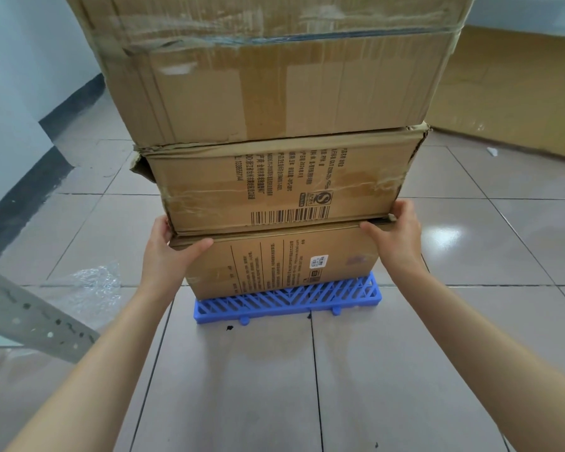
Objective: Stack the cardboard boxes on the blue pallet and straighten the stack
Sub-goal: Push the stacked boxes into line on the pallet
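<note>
Three cardboard boxes stand stacked on the blue pallet (287, 300). The bottom box (274, 265) rests on the pallet. The middle box (274, 184) carries printed text and a barcode. The large top box (274, 76) is wrapped with clear tape and overhangs the others. My left hand (168, 247) grips the left corner where the middle and bottom boxes meet, thumb across the bottom box's front. My right hand (395, 233) holds the right corner at the same seam, thumb on the front, fingers around the side.
The floor is glossy beige tile. A perforated grey metal bar (30, 318) slants at the left, with crumpled clear plastic wrap (92, 288) beside it. Flattened cardboard (509, 93) leans at the back right. A white wall with dark skirting (20, 197) runs along the left.
</note>
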